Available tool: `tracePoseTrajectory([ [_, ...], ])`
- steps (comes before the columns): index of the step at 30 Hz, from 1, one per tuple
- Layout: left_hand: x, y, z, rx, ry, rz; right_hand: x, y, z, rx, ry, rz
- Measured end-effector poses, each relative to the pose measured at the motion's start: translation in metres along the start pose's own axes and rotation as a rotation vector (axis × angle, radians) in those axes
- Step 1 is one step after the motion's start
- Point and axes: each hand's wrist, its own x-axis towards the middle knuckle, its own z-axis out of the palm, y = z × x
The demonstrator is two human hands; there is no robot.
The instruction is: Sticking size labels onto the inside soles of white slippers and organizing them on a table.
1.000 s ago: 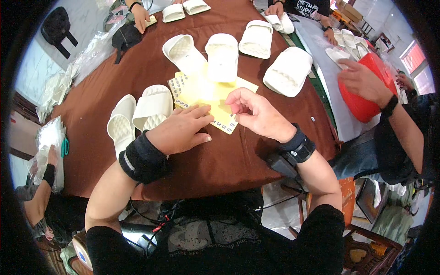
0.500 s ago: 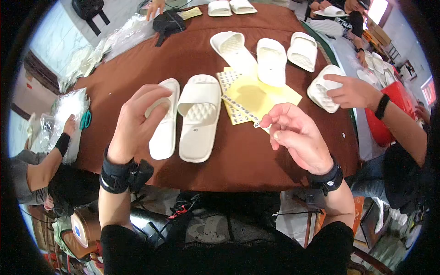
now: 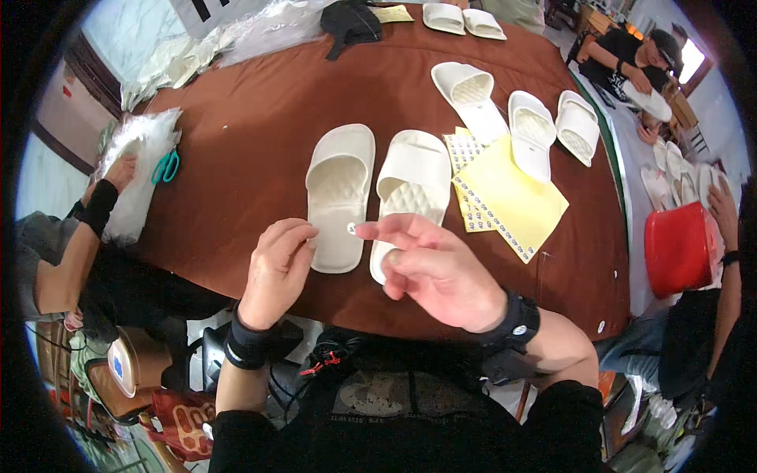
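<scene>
A pair of cream slippers lies in front of me: a left slipper [image 3: 341, 181] and a right slipper [image 3: 414, 169]. Over the left slipper's insole, a small round white sticker [image 3: 352, 228] sits at the index fingertip of my right hand [image 3: 449, 276]. That hand's other fingers are bent and cover the right slipper's lower part. My left hand [image 3: 276, 272], loosely curled with nothing visible in it, is at the left slipper's lower left edge; whether it touches is unclear. Beyond my right hand lie yellow sticker sheets [image 3: 512, 197] with rows of round labels.
More cream slippers [image 3: 532, 134] lie at the right, partly over the sheets, with another pair [image 3: 464, 20] at the far edge. Teal scissors [image 3: 165, 166] and clear plastic bags [image 3: 142, 181] are at left, by a co-worker's hand [image 3: 121, 172]. A red basket [image 3: 676, 248] stands at right.
My right hand has moved left with the sticker, from beside the sheets to over the left slipper. My left hand has come down. The co-worker's hand at right has left the slipper there.
</scene>
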Motion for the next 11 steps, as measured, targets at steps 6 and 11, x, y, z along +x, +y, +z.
tracePoseTrajectory([
  [6, -0.002, -0.007, 0.010, 0.034, 0.059, 0.058, 0.028, 0.029, 0.000, 0.151, 0.113, 0.064],
  [11, -0.004, -0.009, 0.020, 0.014, 0.104, 0.063, 0.034, 0.040, -0.004, 0.208, 0.146, 0.067],
])
